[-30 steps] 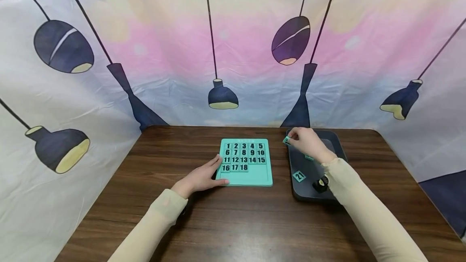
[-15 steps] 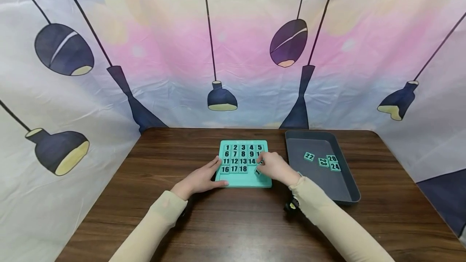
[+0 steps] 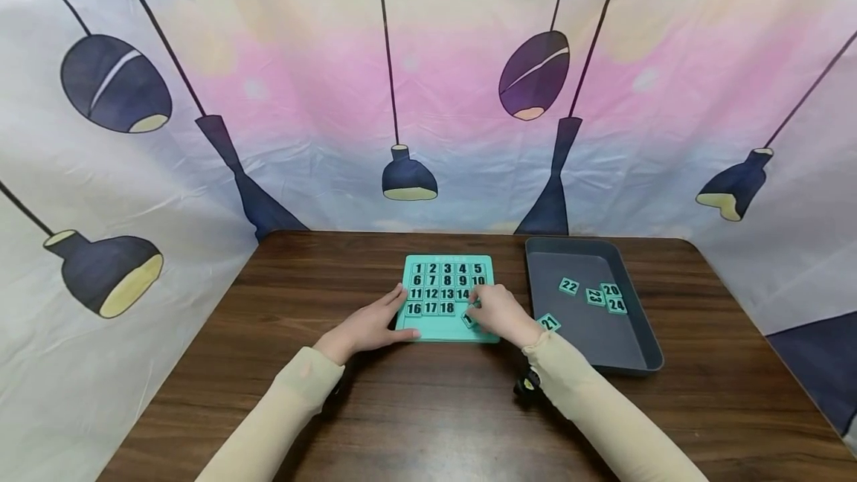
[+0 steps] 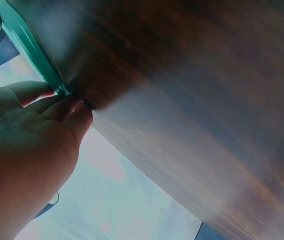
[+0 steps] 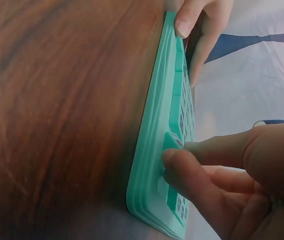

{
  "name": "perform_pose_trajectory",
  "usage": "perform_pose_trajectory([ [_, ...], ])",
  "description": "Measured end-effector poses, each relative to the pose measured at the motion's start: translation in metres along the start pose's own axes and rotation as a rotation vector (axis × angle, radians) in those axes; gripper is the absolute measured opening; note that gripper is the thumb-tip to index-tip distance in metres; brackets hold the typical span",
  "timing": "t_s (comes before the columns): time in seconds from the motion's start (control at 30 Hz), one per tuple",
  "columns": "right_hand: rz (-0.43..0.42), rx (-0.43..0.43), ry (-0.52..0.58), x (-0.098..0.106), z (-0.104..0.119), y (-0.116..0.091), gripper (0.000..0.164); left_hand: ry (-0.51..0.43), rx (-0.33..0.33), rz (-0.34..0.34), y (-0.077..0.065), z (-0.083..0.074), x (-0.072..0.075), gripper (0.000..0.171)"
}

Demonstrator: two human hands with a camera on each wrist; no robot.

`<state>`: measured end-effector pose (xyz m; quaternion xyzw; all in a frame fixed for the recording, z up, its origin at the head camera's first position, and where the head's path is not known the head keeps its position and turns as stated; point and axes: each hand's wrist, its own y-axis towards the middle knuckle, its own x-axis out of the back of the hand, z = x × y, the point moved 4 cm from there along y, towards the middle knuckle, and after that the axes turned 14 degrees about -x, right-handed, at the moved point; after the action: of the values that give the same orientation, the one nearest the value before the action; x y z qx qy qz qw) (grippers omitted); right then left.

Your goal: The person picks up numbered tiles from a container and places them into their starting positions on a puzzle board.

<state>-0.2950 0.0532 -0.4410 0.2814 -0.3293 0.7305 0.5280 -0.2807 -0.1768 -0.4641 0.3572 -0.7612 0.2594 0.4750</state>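
Observation:
A turquoise number board [image 3: 442, 329] lies on the table, with black-numbered tiles from 1 through 18 in rows; tile 15 is covered by a hand. My left hand [image 3: 364, 328] grips the board at its left side, thumb on the front-left part and fingers at the left edge. My right hand [image 3: 504, 314] pinches a tilted number tile [image 3: 469, 319] just right of the 18 tile. In the right wrist view, thumb and forefinger hold this tile [image 5: 173, 140] slanted at the board surface. Most of its number is hidden by the fingers.
A dark grey tray [image 3: 602, 348] stands right of the board on the brown wooden table [image 3: 428, 407]. Loose tiles 20, 21, 22 [image 3: 569, 286], 23 and 24 [image 3: 617, 306] lie in it. A cloth backdrop [image 3: 321, 95] with printed lamps hangs behind.
My right hand has carried the tile from over the tray leftwards to the board, then shifted it slightly left towards the 18 tile. The left hand has stayed at the board's left side.

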Motion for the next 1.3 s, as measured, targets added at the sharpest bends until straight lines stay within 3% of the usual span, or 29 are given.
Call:
perform_pose_trajectory([
  [0.23, -0.115, 0.027, -0.107, -0.005, 0.006, 0.004, 0.009, -0.011, 0.007, 0.003, -0.002, -0.001, 0.001, 0.093],
  [0.5, -0.061, 0.03, 0.044, -0.011, 0.005, 0.007, 0.005, -0.011, 0.011, 0.002, -0.002, 0.001, -0.002, 0.094],
  [0.67, -0.07, 0.106, 0.055, -0.014, 0.009, 0.012, 0.004, -0.004, 0.007, -0.006, 0.0, 0.001, -0.002, 0.094],
  [0.83, -0.02, 0.161, 0.07, -0.019, 0.007, 0.014, 0.007, -0.007, -0.001, -0.009, 0.0, 0.0, -0.002, 0.094],
  [1.03, -0.025, 0.116, 0.077, -0.012, -0.004, 0.011, 0.009, -0.02, -0.005, 0.001, 0.002, 0.0, -0.005, 0.095],
  [1.2, -0.062, 0.038, 0.014, -0.003, -0.011, 0.008, 0.014, -0.002, 0.011, 0.012, 0.001, 0.001, -0.004, 0.096],
  [1.3, -0.046, 0.039, -0.014, -0.003, -0.012, 0.009, 0.017, -0.008, 0.015, 0.01, 0.0, 0.001, -0.002, 0.095],
])
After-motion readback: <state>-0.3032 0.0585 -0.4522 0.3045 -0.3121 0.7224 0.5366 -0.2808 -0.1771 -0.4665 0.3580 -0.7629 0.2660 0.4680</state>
